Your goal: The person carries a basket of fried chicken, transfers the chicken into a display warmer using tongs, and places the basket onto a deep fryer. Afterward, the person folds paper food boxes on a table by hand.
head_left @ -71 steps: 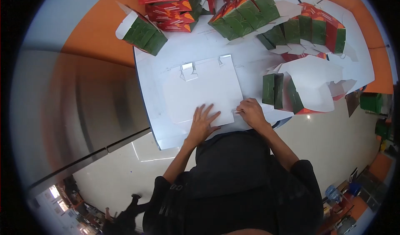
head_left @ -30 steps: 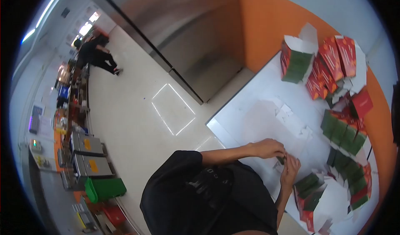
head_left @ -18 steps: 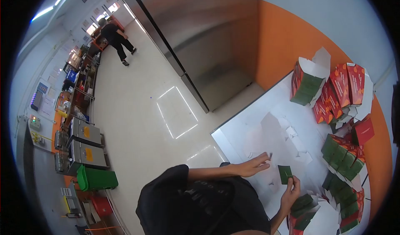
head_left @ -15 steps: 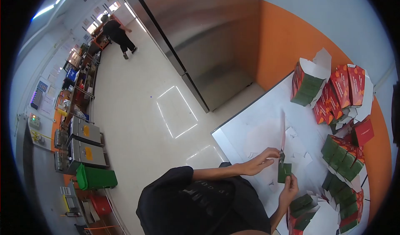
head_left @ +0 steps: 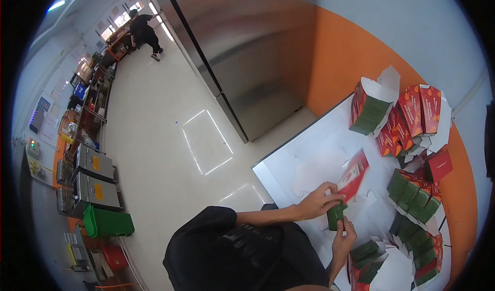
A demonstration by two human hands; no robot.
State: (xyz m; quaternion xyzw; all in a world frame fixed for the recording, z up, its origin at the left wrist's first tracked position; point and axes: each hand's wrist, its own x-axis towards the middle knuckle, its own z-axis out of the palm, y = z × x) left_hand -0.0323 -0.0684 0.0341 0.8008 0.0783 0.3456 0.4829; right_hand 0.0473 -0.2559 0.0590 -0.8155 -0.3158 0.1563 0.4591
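Note:
A small red-and-green cardboard box (head_left: 335, 216), partly folded, is held between my two hands over the table. My left hand (head_left: 320, 200) pinches it where the green part meets a long red panel (head_left: 356, 176), which sticks out past the fingers and is blurred. Lower down, my right hand (head_left: 343, 235) grips the green end between thumb and fingers. Flat white cardboard pieces (head_left: 322, 170) lie on the table near my left hand. Close to my right hand stand several green-and-red boxes (head_left: 365, 252).
On the white table (head_left: 278, 175), more red boxes (head_left: 411, 116) and green boxes (head_left: 414, 195) line the wall side. A steel cabinet (head_left: 252, 59) stands beyond the table. A green bin (head_left: 108, 221) is at left. Far off, another person (head_left: 144, 30) reaches toward the right.
The red panel has swung from edge-on to showing its broad face. Both hands have bent the green part. The distant person has moved farther away and raised an arm.

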